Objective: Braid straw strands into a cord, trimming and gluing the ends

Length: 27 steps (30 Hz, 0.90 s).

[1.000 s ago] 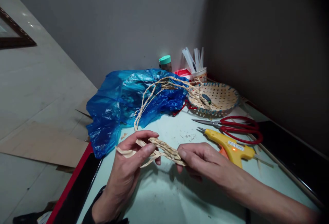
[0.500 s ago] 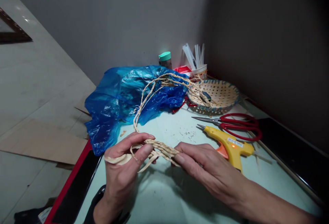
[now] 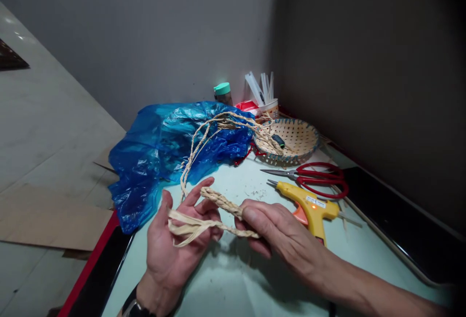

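A braided straw cord (image 3: 222,203) lies folded between both hands, and its long tail loops back over a blue plastic bag (image 3: 171,147) to a woven basket (image 3: 302,137). My right hand (image 3: 269,227) pinches the braid from the right, thumb on top. My left hand (image 3: 178,239) is turned palm up under the braid's loose flat strands, fingers spread and only lightly curled around them.
A yellow glue gun (image 3: 309,205) with a lit lamp and red-handled scissors (image 3: 316,178) lie to the right on the pale green table (image 3: 225,288). A green-capped jar (image 3: 223,92) and a cup of glue sticks (image 3: 265,98) stand by the wall. Cardboard lies on the floor at left.
My left hand has turned palm up and opened its fingers; earlier it pinched the strands from above. The braid's fold now stands higher between the hands. The view has shifted slightly to the right.
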Each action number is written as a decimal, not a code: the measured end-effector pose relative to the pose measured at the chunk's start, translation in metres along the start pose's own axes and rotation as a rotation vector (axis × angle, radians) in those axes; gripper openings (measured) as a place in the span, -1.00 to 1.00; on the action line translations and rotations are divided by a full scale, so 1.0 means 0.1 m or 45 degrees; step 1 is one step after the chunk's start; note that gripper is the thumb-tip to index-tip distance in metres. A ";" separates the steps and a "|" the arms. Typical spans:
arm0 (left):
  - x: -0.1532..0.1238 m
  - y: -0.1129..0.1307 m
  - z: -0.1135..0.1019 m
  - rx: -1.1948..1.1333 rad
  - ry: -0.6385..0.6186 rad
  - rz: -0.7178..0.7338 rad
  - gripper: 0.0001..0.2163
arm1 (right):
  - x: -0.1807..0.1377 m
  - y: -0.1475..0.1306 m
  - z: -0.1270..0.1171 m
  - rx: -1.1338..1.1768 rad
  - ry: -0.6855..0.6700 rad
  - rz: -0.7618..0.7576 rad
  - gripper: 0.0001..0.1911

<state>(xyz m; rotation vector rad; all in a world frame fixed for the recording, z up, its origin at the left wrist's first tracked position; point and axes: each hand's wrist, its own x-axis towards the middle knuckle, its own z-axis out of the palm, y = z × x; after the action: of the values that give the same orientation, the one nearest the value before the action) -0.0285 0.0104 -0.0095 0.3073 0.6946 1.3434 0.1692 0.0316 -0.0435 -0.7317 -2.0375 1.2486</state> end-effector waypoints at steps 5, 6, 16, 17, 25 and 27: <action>0.02 -0.04 -0.14 0.000 0.047 -0.079 -0.61 | 0.01 -0.08 -0.01 0.280 -0.117 0.088 -0.75; 0.02 -0.05 -0.16 0.022 0.029 -0.062 -0.63 | 0.02 -0.10 -0.02 0.315 -0.127 0.106 -0.72; -0.02 -0.21 -0.14 0.596 -0.288 0.173 -0.80 | 0.09 -0.15 0.04 0.523 -0.190 0.147 -0.59; -0.01 -0.22 -0.13 0.668 -0.299 0.227 -0.81 | 0.09 -0.12 0.06 0.527 -0.167 0.152 -0.59; 0.02 -0.25 -0.19 0.972 -0.180 0.309 -0.96 | 0.09 0.02 0.16 0.634 -0.164 0.258 -0.50; 0.01 -0.27 -0.19 0.972 -0.098 0.272 -0.94 | 0.09 0.01 0.17 0.656 -0.183 0.306 -0.55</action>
<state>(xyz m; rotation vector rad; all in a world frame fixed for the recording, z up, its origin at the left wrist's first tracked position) -0.0191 0.0017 -0.0396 1.0613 1.1173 1.2088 0.1508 0.0293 -0.0479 -0.6600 -1.6492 1.9142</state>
